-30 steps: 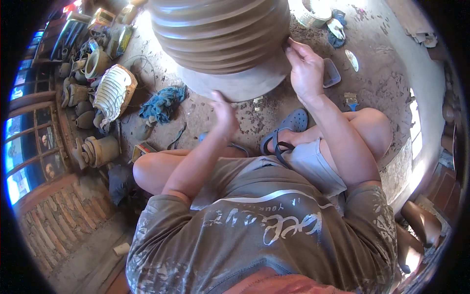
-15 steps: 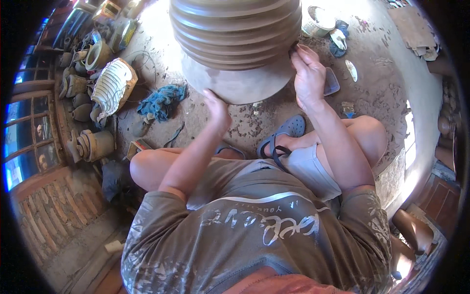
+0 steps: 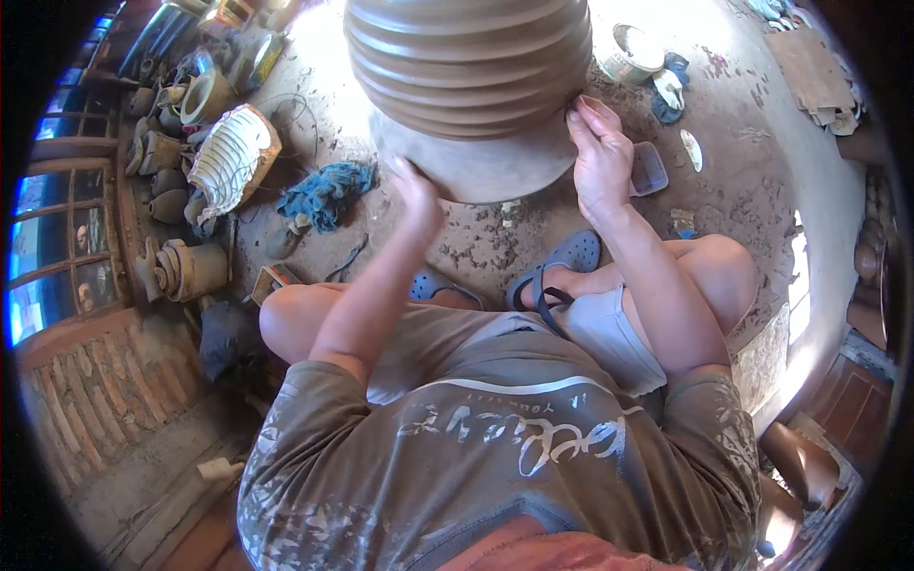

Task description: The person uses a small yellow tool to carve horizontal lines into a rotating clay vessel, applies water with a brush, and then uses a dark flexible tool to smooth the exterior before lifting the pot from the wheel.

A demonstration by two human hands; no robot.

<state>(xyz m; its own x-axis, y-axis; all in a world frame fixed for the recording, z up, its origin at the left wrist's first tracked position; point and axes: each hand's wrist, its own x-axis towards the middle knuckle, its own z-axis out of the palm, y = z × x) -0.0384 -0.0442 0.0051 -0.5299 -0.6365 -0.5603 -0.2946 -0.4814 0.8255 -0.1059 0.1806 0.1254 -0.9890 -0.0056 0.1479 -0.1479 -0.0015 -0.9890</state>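
A large grey-brown clay pot (image 3: 466, 71) with ridged walls stands on a pale round wheel disc (image 3: 476, 171) in front of me. My left hand (image 3: 417, 195) is at the disc's left edge, fingers stretched out and slightly blurred, with nothing in them. At the pot's lower right side is my right hand (image 3: 603, 157). Its thumb and fingers pinch together beside the clay. A small dark bit shows at the fingertips, too little to name. The top of the pot lies outside the picture.
Left of the wheel lie a blue-green cloth (image 3: 326, 194) and a ribbed white mould (image 3: 235, 164), with several pots beyond. On the right are a clear plastic tub (image 3: 648, 169), a white bucket (image 3: 629, 52), a paintbrush (image 3: 683, 225) and a dark-and-white rag (image 3: 670, 88).
The view has shifted slightly, so the floor things sit a little further right and lower. My left hand has moved slightly along the disc's edge; my right hand stays by the pot's side.
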